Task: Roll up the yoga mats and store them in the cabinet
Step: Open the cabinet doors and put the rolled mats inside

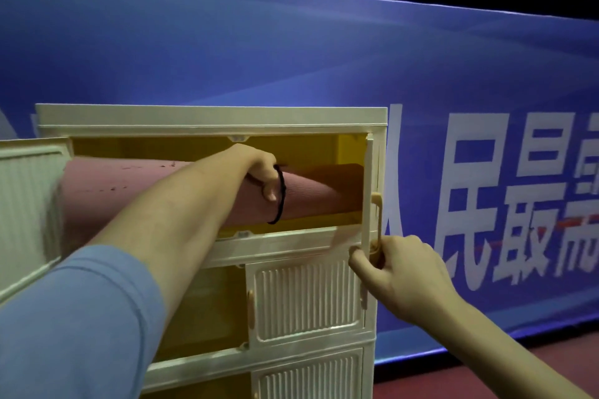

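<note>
While the rolled pink yoga mat [311, 194] lies sideways in the top compartment of the cream cabinet [210, 120], its right end already inside against the yellow interior, its left end still pokes out past the open left door [29, 204]. The left hand [264, 172] reaches in from above, its grip curled over the roll right beside the black band [281, 201] that cinches it, thumb down the front face. Over on the other side, the right hand [400, 266] pinches the lower end of the handle [376, 220] on the right door [368, 191], which stands edge-on, swung open.

Now, how will this mat behave? It looks like ribbed foam, so light, soft and springy, grippy rather than slick, and nothing fragile about it. The band keeps it from unrolling, so taking hold close to that band looks sensible: the roll is tightest there and should not bulge. It will likely sag a little if carried by one end. The compartment looks barely wide enough, so the protruding end probably needs angling in.
</note>
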A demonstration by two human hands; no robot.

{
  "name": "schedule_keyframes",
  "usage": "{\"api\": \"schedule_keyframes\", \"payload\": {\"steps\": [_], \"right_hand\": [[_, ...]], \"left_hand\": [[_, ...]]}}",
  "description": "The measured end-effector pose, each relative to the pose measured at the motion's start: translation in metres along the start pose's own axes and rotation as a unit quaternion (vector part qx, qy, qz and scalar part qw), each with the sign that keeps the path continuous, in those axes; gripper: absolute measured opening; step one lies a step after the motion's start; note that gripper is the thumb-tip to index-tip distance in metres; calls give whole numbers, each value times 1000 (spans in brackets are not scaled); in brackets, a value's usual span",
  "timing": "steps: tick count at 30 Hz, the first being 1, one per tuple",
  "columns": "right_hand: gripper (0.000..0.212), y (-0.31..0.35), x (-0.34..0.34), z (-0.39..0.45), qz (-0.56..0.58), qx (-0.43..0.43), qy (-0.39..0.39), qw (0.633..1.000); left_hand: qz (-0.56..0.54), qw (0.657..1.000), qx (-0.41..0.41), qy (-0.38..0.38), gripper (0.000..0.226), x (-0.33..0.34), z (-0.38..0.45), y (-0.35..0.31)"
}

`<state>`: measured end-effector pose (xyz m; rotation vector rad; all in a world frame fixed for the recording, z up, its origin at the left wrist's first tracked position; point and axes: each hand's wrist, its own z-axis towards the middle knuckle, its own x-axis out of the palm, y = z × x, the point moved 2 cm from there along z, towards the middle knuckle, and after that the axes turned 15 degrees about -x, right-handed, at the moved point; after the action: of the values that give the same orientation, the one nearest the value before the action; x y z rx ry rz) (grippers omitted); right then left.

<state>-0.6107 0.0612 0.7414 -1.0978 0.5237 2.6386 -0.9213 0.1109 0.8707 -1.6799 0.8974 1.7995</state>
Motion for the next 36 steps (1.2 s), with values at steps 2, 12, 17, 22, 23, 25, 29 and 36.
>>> {"api": "schedule_keyframes", "payload": {"steps": [2,12,17,22,23,25,29,36], "right_hand": [[51,5,3,3,-7,-5,3,1000],[53,14,25,13,6,-13,-26,1000],[50,15,32,-2,-23,-31,-75,996],[69,3,41,-44,-20,58,-50,997],[70,2,43,-55,-5,86,-51,995],[67,1,46,-75,26,141,-65,987],[68,4,53,-103,188,221,-55,955],[49,-32,86,-130,285,297,-120,903]], "left_hand": [[14,1000,5,-17,58,4,8,6],[-33,999,-1,0,67,78,22,31],[-38,985,60,-158,85,86,-7,35],[-278,929,167,-179,48,117,-73,4],[-314,919,185,-154,43,128,-90,-5],[-369,893,231,-112,35,150,-122,-28],[-414,861,293,-35,32,186,-170,-72],[-328,909,237,98,31,349,-150,-88]]}}
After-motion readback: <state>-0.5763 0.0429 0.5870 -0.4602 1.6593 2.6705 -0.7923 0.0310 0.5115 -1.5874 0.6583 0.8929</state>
